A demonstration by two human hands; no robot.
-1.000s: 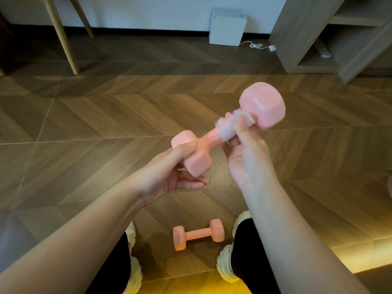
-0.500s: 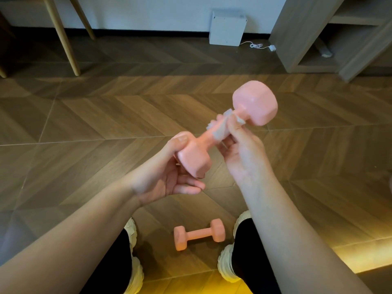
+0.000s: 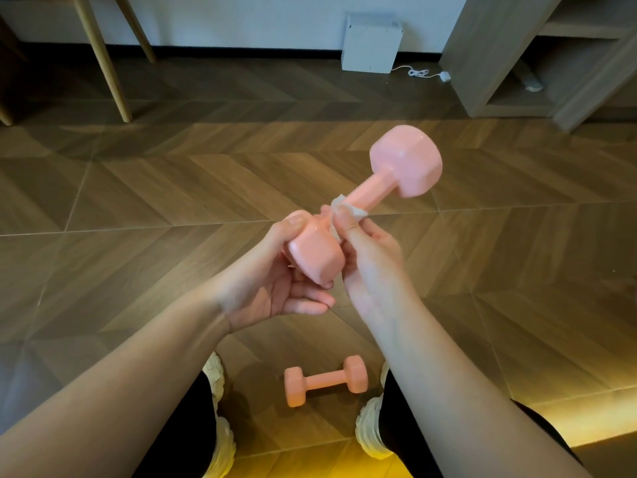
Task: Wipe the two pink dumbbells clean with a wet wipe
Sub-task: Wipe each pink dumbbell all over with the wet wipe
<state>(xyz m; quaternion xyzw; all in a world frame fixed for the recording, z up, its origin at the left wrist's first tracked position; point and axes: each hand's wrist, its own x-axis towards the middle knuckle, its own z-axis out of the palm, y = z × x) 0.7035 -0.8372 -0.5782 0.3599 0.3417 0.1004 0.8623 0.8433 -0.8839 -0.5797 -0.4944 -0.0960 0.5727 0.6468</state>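
The floor (image 3: 138, 188) under me is brown wood-look planks laid in a chevron pattern, with a yellow glow along its near right edge. A pink dumbbell (image 3: 325, 380) lies on its side on it, between my left shoe (image 3: 223, 443) and my right shoe (image 3: 369, 427), nearer the right one. Further away, a white box (image 3: 370, 44) stands on the floor against the wall, with a white cable (image 3: 422, 73) trailing just to its right. Pale wooden legs (image 3: 103, 60) stand at the far left, and a wooden shelf unit (image 3: 482, 56) at the far right.
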